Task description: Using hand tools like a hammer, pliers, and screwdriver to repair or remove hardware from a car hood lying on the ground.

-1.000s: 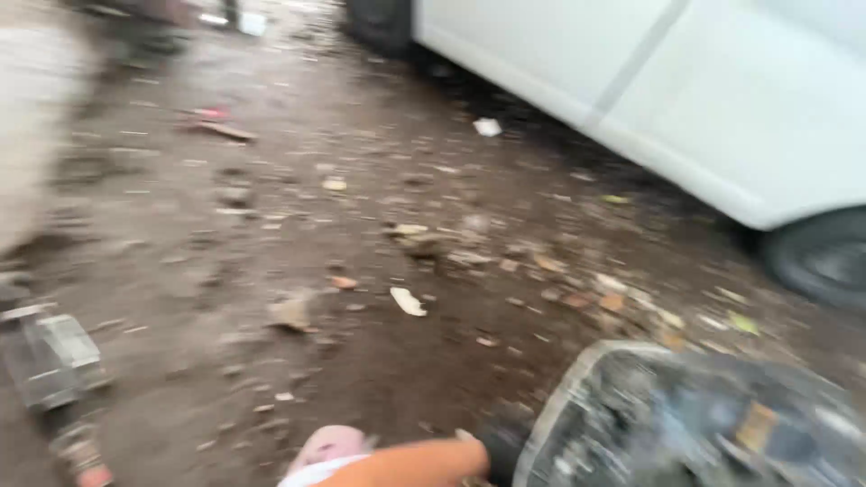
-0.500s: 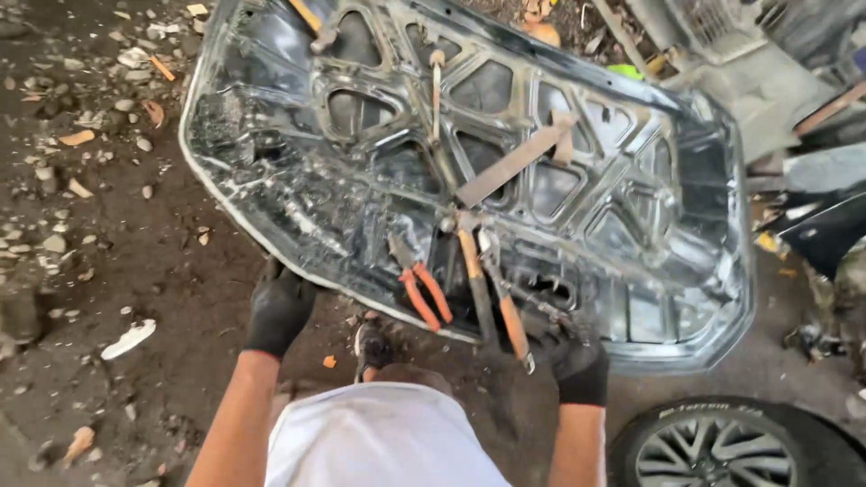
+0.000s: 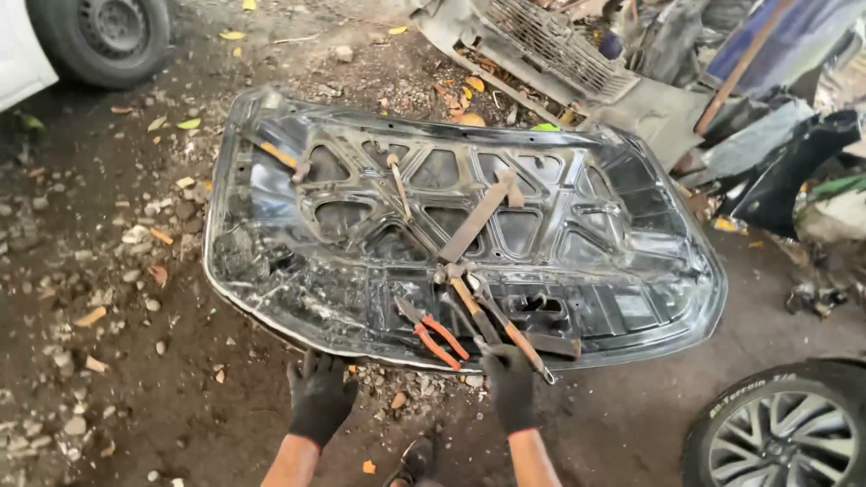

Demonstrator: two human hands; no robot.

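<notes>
A black car hood (image 3: 622,298) lies upside down on the dirt, inner bracing up. On it rest orange-handled pliers (image 3: 435,335), a wooden-handled hammer (image 3: 469,302), another long tool (image 3: 516,338), a flat metal bar (image 3: 476,218) and a second hammer (image 3: 397,180). My left hand (image 3: 318,397), in a black glove, hovers spread just off the hood's near edge, holding nothing. My right hand (image 3: 510,386), also gloved, reaches over the near edge beside the tool handles; I cannot tell whether it grips one.
A tyre on an alloy wheel (image 3: 783,431) lies at bottom right. Scrap car panels and a grille (image 3: 577,63) pile up behind the hood. A white car's wheel (image 3: 108,34) stands at top left. Stones and leaves litter the dirt (image 3: 108,298).
The view swung from the dirt and white car down to the hood. Both hands have come off the hood's near edge and drawn back slightly; the hood now lies further away.
</notes>
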